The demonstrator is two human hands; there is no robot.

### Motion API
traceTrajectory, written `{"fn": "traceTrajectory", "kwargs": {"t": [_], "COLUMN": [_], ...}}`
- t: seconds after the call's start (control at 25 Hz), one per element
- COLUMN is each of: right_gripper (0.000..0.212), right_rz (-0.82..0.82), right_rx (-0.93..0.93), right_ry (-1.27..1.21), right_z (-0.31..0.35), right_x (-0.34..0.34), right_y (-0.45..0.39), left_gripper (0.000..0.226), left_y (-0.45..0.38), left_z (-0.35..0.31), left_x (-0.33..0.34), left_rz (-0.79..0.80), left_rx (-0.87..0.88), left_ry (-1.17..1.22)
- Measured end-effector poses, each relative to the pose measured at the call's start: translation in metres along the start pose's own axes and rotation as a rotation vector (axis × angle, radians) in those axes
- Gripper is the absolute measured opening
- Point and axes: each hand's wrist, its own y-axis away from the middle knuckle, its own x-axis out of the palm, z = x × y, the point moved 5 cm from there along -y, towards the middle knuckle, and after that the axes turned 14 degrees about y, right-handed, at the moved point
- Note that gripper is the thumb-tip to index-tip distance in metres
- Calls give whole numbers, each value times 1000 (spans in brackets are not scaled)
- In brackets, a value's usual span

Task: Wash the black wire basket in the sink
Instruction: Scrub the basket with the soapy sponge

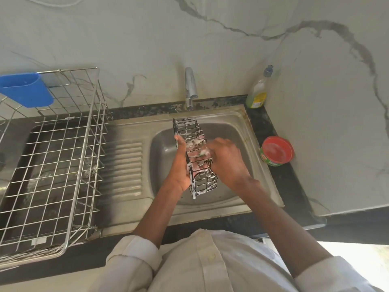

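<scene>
A long black wire basket [186, 128], streaked with white foam, is held tilted over the steel sink [233, 127]. My left hand [180, 163] grips its left side, thumb pointing up along the wire frame. My right hand [226, 159] reaches into the basket from the right; its fingers are inside among the foam, blurred, and whether they hold a sponge cannot be told. No water is visibly running from the chrome tap [190, 89] above the basin.
A steel wire dish rack [63, 157] with a blue plastic cup [26, 89] stands on the left. The ribbed drainboard [123, 165] lies between rack and basin. A dish-soap bottle [257, 91] and a red-lidded soap tub [276, 150] sit on the dark counter at right.
</scene>
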Motion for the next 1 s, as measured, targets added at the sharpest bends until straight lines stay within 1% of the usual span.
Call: {"fn": "traceTrajectory", "kwargs": {"t": [0.08, 0.12, 0.2, 0.32, 0.4, 0.48, 0.56, 0.64, 0.68, 0.8, 0.84, 0.92, 1.0], "right_gripper": [52, 53, 52, 37, 32, 30, 19, 31, 34, 41, 43, 43, 41], "right_rz": [-70, -100, -130, -177, -194, -149, -126, -115, -111, -167, -191, -221, -217], "right_rx": [160, 199, 193, 163, 77, -62, -161, -180, -166, -74, -23, 50, 35], "right_ry": [-11, -18, -49, -175, -240, -246, -216, -189, -169, -82, -72, -90, -88], "right_z": [-12, -10, 9, 33, 51, 64, 61, 51, 48, 40, 34, 21, 17], "right_x": [-2, -3, -3, -2, -3, 1, 5, 9, 9, 1, -3, -8, -8], "right_y": [2, 5, 16, 19, 4, 0, 11, 26, 25, -14, -26, -33, -21], "left_gripper": [105, 108, 106, 99, 90, 83, 93, 104, 105, 95, 97, 107, 110], "left_y": [-4, -5, -8, -3, 0, -3, -6, -10, -9, 0, -1, -1, -1], "left_z": [-6, -9, -11, -8, 0, 5, 2, -2, -4, -8, -8, -11, -15], "left_x": [0, 0, -1, 4, 3, -1, -5, -7, -3, 14, 14, 11, 8], "left_rz": [-28, -49, -63, -27, -23, -16, -1, -12, 7, 46, 50, 35, 33], "left_rx": [3, 4, 17, -8, -32, -36, -52, -79, -73, -60, -64, -72, -66], "left_ry": [83, 138, 233, 307, 340, 348, 359, 347, 341, 312, 309, 301, 310]}}
